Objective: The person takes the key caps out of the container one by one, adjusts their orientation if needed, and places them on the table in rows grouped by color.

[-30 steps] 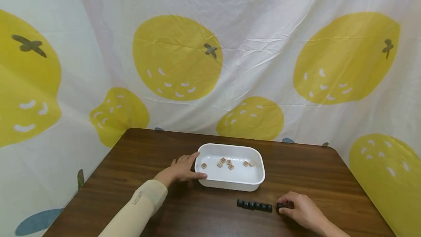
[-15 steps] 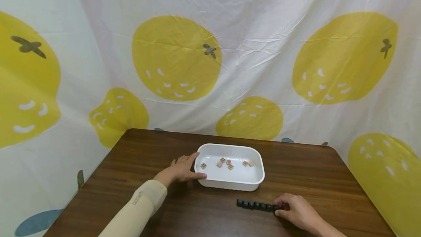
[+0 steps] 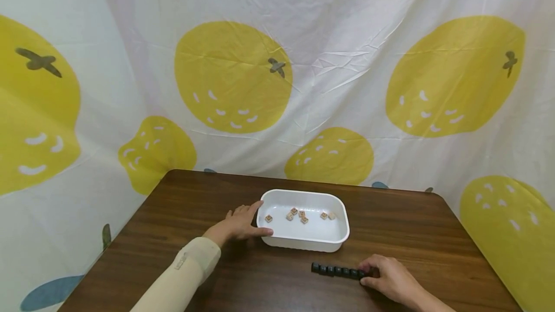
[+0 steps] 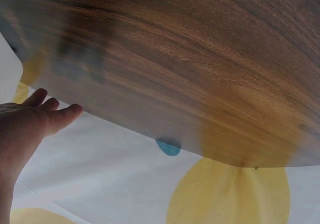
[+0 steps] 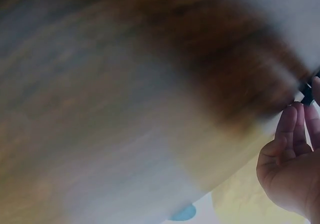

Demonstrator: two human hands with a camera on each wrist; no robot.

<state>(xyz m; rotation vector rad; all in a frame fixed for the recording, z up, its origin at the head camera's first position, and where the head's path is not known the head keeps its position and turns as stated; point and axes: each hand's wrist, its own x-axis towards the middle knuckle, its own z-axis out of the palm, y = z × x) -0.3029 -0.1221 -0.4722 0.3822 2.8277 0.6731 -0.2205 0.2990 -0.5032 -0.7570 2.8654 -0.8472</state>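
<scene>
Black keycaps [image 3: 334,270] form a straight row on the brown table. My right hand [image 3: 390,276] pinches the black keycap [image 3: 362,274] at the row's right end, up against its neighbour. In the right wrist view the fingertips hold a small dark piece [image 5: 307,95], partly cut off by the frame. My left hand [image 3: 237,224] rests on the left end of a white tray [image 3: 305,243], its thumb on the near rim and its index finger on the left rim. In the left wrist view the other fingers [image 4: 64,116] stay extended. Several beige square pieces [image 3: 302,214] lie in the tray.
The dark wood table [image 3: 208,196] reaches back to a white hanging cloth [image 3: 329,37] printed with yellow lemons. The tray stands behind the row of keycaps. The right wrist view is mostly blurred.
My right hand has moved left with its keycap, closing the gap to the row's right end. The left hand and the tray have stayed in place.
</scene>
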